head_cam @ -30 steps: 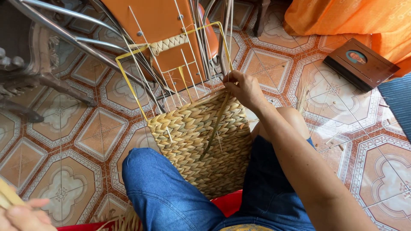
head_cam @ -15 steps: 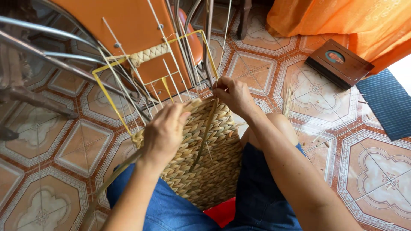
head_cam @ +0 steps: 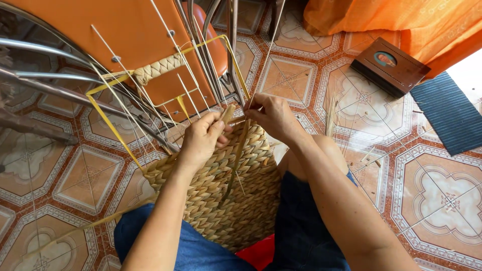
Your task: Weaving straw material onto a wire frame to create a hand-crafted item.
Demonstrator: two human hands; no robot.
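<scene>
Half-woven basket of tan plaited straw: lies tilted across the person's lap, between the blue-denim knees, open weaving edge pointing away toward the chair. Inside of the basket not visible; contents cannot be told.

Loose flat straw strand: runs from the weaving edge down over the basket's woven face.

Left hand: at the weaving edge, fingers closed in a pinch on the strand's pale upper end.

Right hand: just beside the left, at the same edge, fingers curled narrow around the strand; exact contact hidden by the knuckles.

Yellow wire frame: rectangular, rises from the basket's edge; thin white upright stakes stand inside it, and a short plaited band crosses its far side.

Behind the frame: orange chair seat with metal tube legs, cut off by the top edge.

On the patterned tile floor: dark brown wooden box, dark blue ribbed mat, orange cloth, scattered straw bits. Red object under the legs, mostly hidden.
</scene>
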